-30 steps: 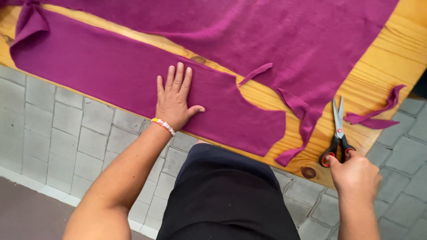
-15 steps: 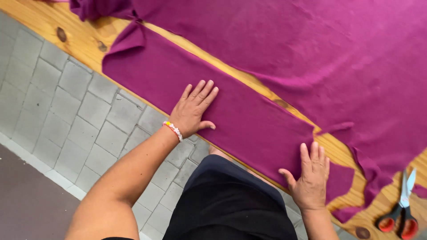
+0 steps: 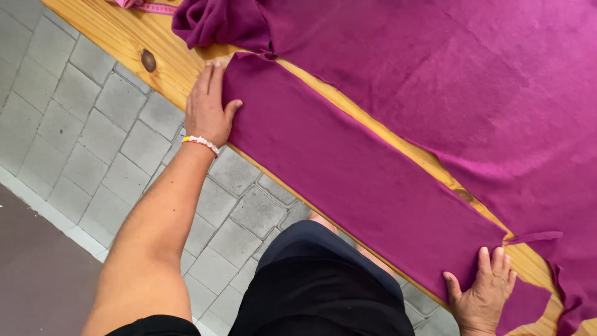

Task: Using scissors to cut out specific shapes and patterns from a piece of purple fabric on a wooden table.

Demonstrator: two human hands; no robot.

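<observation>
A long cut strip of magenta fabric (image 3: 348, 168) lies along the near edge of a wooden table (image 3: 118, 37). My left hand (image 3: 208, 106) rests flat at the strip's left end, fingers together, thumb on the cloth. At the strip's right end my right hand (image 3: 482, 298) presses flat on the fabric with fingers spread. Beyond a narrow gap of bare wood lies the larger magenta cloth (image 3: 472, 81), bunched at its upper left corner. Neither hand grips anything.
A pink measuring tape (image 3: 146, 6) lies at the table's far left end. Grey paving stones (image 3: 93, 137) cover the floor below the table edge. My dark clothing (image 3: 323, 292) fills the bottom centre. A thin fabric scrap (image 3: 535, 236) sticks out near my right hand.
My right hand let go of the scissors and came onto the strip's right end. My left hand slid to the strip's left end. The scissors have left the view.
</observation>
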